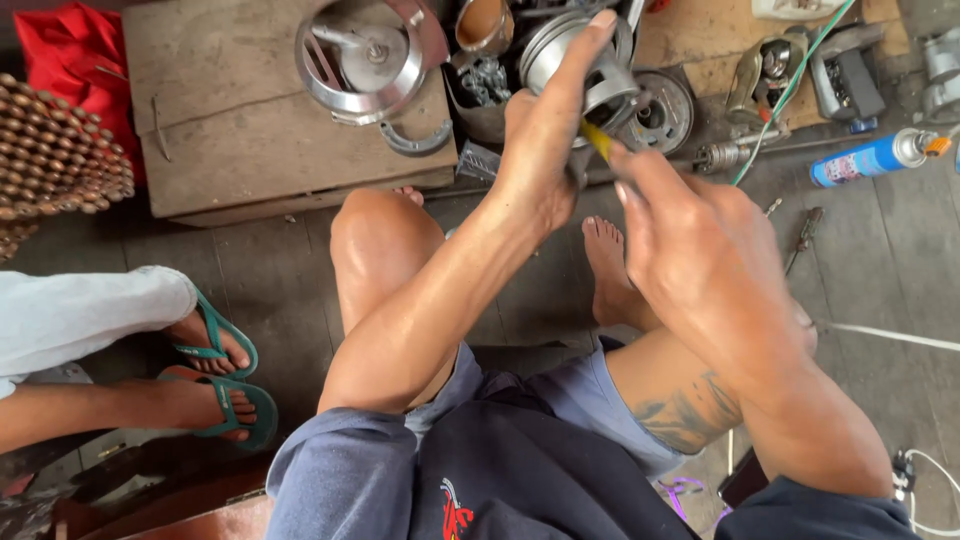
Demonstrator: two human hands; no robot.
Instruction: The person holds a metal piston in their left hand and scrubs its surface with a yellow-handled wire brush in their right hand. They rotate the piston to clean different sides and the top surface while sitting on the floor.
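Blue spray can [868, 159], wooden block [250, 130], red cloth [70, 55], another person's teal sandals [225, 375].

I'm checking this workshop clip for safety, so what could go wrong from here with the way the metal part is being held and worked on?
1. The left hand holds the round metal part in mid-air while the right hand drives a yellow-handled tool into it; a slip could jab the left palm.
2. The bare foot sits directly below, so a dropped part would likely land on it.
3. Another person's sandalled feet are close by.
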